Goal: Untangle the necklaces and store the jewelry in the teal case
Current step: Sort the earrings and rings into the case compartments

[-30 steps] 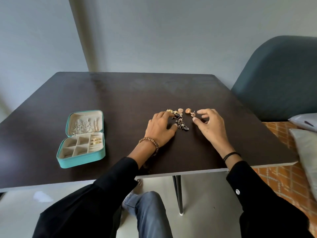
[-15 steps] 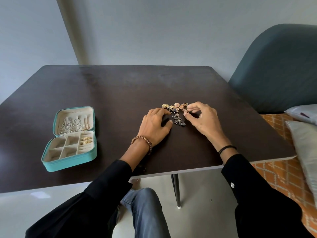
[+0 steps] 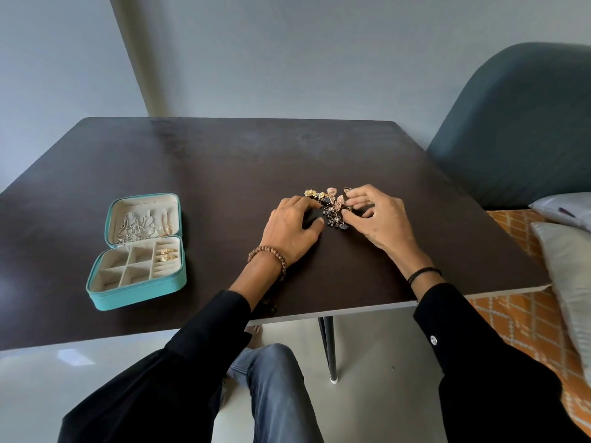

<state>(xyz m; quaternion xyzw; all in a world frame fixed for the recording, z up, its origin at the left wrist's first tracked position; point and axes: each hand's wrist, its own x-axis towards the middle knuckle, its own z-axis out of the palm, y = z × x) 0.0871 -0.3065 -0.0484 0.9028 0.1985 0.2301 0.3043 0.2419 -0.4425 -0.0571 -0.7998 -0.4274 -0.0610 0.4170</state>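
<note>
A small heap of gold, pink and dark jewelry [image 3: 332, 207] lies in the middle of the dark table [image 3: 224, 174]. My left hand [image 3: 292, 230] rests flat on the table at the heap's left side, fingertips touching it. My right hand [image 3: 379, 219] is at the heap's right side with curled fingers pinching pieces of it. The teal case [image 3: 137, 292] lies open at the left, chains hanging in its lid and gold rings in its right-hand slots.
A teal upholstered chair [image 3: 518, 129] stands behind the table's right corner. Grey pillows [image 3: 569, 260] lie on an orange patterned cover at the right. My knee in jeans [image 3: 271, 378] and a table leg [image 3: 327, 346] show below the table's near edge.
My right hand has moved left into the heap and closed its fingers on pieces there. The loose pieces have been pushed together. The left hand stays in place.
</note>
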